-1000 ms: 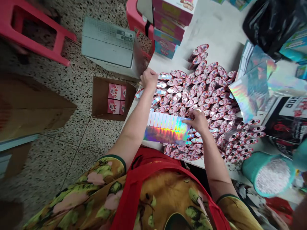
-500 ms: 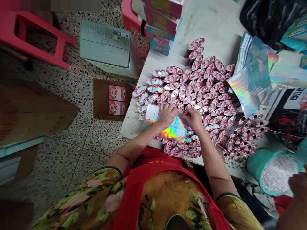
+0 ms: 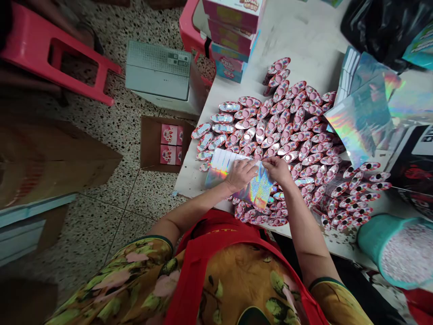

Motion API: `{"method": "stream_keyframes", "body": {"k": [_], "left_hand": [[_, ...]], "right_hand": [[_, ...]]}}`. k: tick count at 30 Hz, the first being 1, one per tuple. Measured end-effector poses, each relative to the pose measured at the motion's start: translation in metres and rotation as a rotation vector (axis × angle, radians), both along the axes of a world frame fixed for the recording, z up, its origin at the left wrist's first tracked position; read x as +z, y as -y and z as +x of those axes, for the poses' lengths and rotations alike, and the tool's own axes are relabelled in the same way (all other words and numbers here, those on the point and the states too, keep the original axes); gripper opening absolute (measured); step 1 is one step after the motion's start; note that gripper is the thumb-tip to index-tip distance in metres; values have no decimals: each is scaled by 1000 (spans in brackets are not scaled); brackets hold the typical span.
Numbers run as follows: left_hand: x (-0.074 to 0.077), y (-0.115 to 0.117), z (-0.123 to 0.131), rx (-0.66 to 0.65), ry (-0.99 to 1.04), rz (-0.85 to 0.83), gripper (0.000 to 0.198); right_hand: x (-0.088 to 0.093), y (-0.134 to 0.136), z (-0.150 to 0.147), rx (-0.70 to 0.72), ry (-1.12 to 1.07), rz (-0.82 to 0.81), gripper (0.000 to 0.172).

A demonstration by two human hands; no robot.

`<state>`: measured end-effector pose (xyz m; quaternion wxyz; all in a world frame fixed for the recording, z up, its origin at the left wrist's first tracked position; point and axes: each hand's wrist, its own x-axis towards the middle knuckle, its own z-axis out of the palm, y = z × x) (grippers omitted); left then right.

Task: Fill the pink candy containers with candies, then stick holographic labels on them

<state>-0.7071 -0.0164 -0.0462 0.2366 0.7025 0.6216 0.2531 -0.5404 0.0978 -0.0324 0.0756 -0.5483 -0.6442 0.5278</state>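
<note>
A shiny rainbow-silver sticker sheet (image 3: 260, 192) lies over the tops of small oval containers near the table's front edge. My left hand (image 3: 241, 174) rests on the sheet, palm down, its fingers lying along the surface. At the sheet's upper right edge, my right hand (image 3: 276, 169) is closed in a pinch; the exact bit between its fingertips is hidden. Pale strips show at the sheet's left end. Around both hands stand many oval containers (image 3: 271, 139) with pink tops, packed close together. Several at the left carry silver strips (image 3: 223, 118) across their tops.
More sticker sheets (image 3: 360, 117) lie at the right, near a black plastic bag (image 3: 375, 34). A teal bucket (image 3: 372, 241) holds pale small bits. Stacked boxes (image 3: 230, 49) stand at the back left. Left of the table sits an open carton (image 3: 149, 144) with pink boxes.
My right hand has shifted slightly along the sheet's upper edge, and the sheet's reflections differ. The whole view has moved a little; the other person's hand at the lower right is gone from view.
</note>
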Motion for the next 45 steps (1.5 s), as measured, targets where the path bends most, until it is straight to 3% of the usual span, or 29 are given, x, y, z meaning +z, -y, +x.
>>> {"method": "stream_keyframes", "body": {"k": [3,7,9,11,13,16,21,26,29,33,38,43,45], "left_hand": [[12,0,-2,69,216,-38,14],[38,-18,-16,492,670,-107,9],[48,-32,-26,610,865,-124,12],[54,-47,-34,653,977,-134,14],[57,-59,-41,693,1019,-136,16],[58,-71,-47,746,1028,-145,18],[49,-88,-59,776,1045,-192,23],[26,-128,-83,827,889,-129,11],[17,-162,-97,838,573,-55,5],[16,-198,-104,886,177,-53,8],[14,-213,-98,908,13,-101,11],[5,-216,-100,907,-23,-100,4],[4,-218,-105,921,-10,-83,9]], "right_hand": [[4,0,2,21,89,88,23],[21,0,-2,-17,259,488,22],[32,-1,-9,-79,187,553,32],[42,-4,-19,-99,3,410,48],[47,-8,-31,-82,-177,158,61],[45,-17,-51,-76,-305,-100,62],[28,-42,-76,-98,-310,-133,55],[27,-86,-94,-14,-195,11,39],[31,-119,-108,-6,-38,150,30],[33,-157,-128,-3,183,360,19],[29,-171,-142,0,334,431,14],[19,-177,-138,-37,423,469,15],[10,-184,-136,-56,407,486,18]]}}
